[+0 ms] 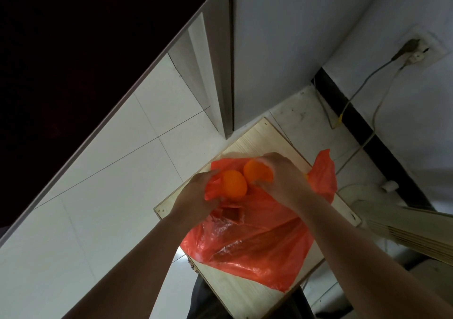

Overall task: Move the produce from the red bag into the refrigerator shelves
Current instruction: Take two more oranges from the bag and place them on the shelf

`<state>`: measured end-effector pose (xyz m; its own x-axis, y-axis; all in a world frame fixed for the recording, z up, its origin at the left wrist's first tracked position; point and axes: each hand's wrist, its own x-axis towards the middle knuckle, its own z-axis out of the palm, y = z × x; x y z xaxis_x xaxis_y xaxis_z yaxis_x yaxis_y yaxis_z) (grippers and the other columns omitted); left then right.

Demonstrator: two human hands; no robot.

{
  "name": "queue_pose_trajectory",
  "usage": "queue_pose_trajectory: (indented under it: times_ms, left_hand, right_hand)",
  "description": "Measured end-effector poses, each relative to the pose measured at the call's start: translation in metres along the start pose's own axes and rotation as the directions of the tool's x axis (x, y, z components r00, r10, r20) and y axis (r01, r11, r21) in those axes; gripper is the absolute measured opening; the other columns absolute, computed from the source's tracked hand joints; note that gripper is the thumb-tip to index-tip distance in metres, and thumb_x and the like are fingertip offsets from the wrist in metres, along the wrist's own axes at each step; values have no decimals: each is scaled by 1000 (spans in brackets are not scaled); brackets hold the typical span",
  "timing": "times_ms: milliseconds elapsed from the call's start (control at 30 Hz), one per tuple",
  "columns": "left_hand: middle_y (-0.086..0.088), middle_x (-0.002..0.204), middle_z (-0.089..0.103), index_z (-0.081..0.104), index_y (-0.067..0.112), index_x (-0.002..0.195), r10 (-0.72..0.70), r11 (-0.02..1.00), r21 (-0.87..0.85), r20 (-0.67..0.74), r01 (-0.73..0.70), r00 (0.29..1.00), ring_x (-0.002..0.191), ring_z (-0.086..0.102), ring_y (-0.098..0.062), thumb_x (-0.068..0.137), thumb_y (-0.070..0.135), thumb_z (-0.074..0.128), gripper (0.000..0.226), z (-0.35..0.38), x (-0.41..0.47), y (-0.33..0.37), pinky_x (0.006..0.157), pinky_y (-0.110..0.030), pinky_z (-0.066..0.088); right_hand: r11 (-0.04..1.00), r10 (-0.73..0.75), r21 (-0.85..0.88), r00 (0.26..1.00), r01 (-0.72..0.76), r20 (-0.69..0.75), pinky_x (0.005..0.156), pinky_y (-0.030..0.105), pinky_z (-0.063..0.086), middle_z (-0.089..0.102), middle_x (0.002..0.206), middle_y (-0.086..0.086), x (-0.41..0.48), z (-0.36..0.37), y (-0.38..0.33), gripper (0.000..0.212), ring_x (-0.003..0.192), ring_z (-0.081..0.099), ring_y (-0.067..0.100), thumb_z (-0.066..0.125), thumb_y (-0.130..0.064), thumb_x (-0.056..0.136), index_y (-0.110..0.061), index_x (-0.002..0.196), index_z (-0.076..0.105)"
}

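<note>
Two bare forearms reach forward from the bottom edge, over a red plastic bag (257,240) that lies crumpled on a pale wooden table (245,291). At the far, open end of the bag, the left hand (196,196) has its fingers curled round the near orange (234,184), with a fold of red plastic caught under them. Just beside it, the right hand (284,179) cups the far orange (257,171), fingers wrapped over its far side and thumb below. The two fruits touch, between the two sets of fingertips, at the bag's mouth. Whether more produce lies deeper in the bag cannot be told.

Beyond the fingers rises a tall white body, likely the fridge (269,49); no shelf is visible.

Judging by this, the step in hand is lifting fruit out of the bag, early in the task. The next move calls for freeing the left fingers from the plastic so the bag does not drag along. Both oranges would then be carried up and forward to a shelf, which the view must first turn to find.
</note>
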<state>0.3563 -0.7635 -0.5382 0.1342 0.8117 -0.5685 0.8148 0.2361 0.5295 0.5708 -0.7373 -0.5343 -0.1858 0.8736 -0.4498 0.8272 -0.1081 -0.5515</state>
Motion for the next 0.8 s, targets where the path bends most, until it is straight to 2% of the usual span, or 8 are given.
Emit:
queue_pose_trajectory:
  times_ms: [167,367,467,600,667,700,767,800]
  left_hand:
    - [3,136,47,39,33,137,20,999,-25,-57,-22,998,118,48,-16,84,23,66,60,-12,3,2,85,-18,40]
    - [5,140,44,39,35,136,31,999,-36,-82,-34,996,123,46,-17,83,37,65,59,-20,11,17,90,-23,39]
    - [6,143,42,38,35,137,36,997,-63,-114,-44,993,127,43,-16,83,44,62,59,-30,13,32,98,-32,42]
    - [9,141,44,44,37,132,68,981,-170,-138,-91,988,120,46,-9,87,50,51,47,-41,17,61,97,-30,44]
    - [10,136,50,49,38,127,72,956,-281,-68,-88,995,116,49,-7,88,62,38,47,-42,19,72,96,-31,43]
    - [9,133,54,52,38,125,73,929,-363,-8,-71,997,116,52,-11,82,72,33,58,-41,19,75,99,-36,44]
    - [5,125,61,55,38,120,64,876,-481,108,-5,992,114,58,-19,70,85,32,72,-39,18,79,100,-47,45]
    - [4,121,63,57,38,116,66,860,-509,136,13,988,111,60,-20,69,86,35,70,-37,17,80,98,-48,46]
  right_hand:
    - [999,30,-46,998,-28,54,102,35,36,33,144,-3,11,4,1,64,127,39,20,69,-28,80,-25,137,39]
    - [1000,15,-23,999,-14,52,102,37,38,30,145,-2,14,4,8,68,127,40,22,70,-22,79,-27,138,36]
    - [997,-12,77,998,16,-56,97,31,38,35,141,-2,6,-16,3,68,123,43,19,70,-29,79,-28,137,36]
    - [941,29,329,950,79,-310,90,37,49,39,137,-4,-20,-51,-15,74,117,45,13,75,-34,72,-28,136,37]
    - [927,12,355,936,122,-353,85,27,50,40,136,-5,-30,-58,-22,78,115,45,10,77,-35,70,-27,136,37]
    - [919,-2,370,938,138,-347,83,24,51,39,135,-5,-33,-60,-26,78,115,45,9,77,-36,69,-27,136,37]
    - [917,-33,366,946,157,-324,86,28,52,39,136,-6,-36,-56,-30,78,118,45,11,76,-40,69,-28,135,37]
    - [921,-41,355,948,158,-315,88,31,51,39,136,-7,-36,-52,-32,77,118,46,11,75,-40,70,-28,135,37]
